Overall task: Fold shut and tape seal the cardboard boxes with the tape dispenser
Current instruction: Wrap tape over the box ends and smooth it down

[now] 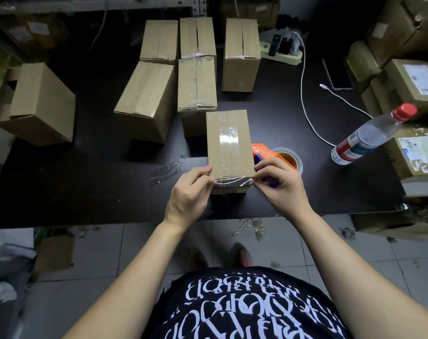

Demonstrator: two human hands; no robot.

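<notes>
A closed cardboard box (229, 143) stands near the front edge of the dark table (90, 182), with clear tape along its top seam and a strip across its near edge. My left hand (189, 192) pinches that strip at the box's near left corner. My right hand (279, 184) pinches it at the near right corner. The orange tape dispenser (267, 152) with its tape roll (290, 159) lies on the table just right of the box, partly hidden behind my right hand.
Several taped boxes (197, 85) stand further back, and one box (36, 104) lies at the far left. A water bottle (369, 138) stands at the right beside a white cable (306, 106), a phone (339, 77) and stacked parcels (413, 148). A crumpled tape scrap (165, 171) lies left of the box.
</notes>
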